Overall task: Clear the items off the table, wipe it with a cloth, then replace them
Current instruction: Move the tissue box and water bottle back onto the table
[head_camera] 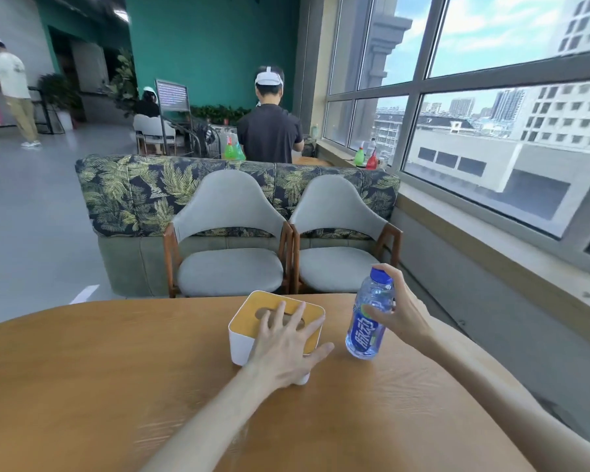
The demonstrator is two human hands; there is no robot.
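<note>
Both forearms ran off the bottom edge, so nothing above the elbows could be seen. The near right corner of the tissue box [244, 338] sat hidden under the left hand [281, 352], and the slot in its yellow-brown lid was mostly covered by the fingers [298, 318]. Whether that palm actually pressed on the lid or hung just over it couldn't be told; there was motion blur along the wrist.

The left hand was spread wide, fingers splayed across the lid, thumb out to the right past the box's edge, nothing gripped. The right hand [401, 311] was wrapped around a clear water bottle [367, 321] with a blue cap and blue label, thumb across the front, fingers curled behind the neck. The bottle leaned, cap tipped toward the window, its base right at the table [116, 376]; contact there was too close to call.

Box and bottle sat near each other at the far side of the rounded wooden table, apart. Beyond stood two grey chairs [230, 240] with wooden arms, backed against a leaf-print sofa [133, 192]. Big windows ran down the right, teal walls behind, and a person in a dark shirt [269, 131] stood facing away past the sofa.
</note>
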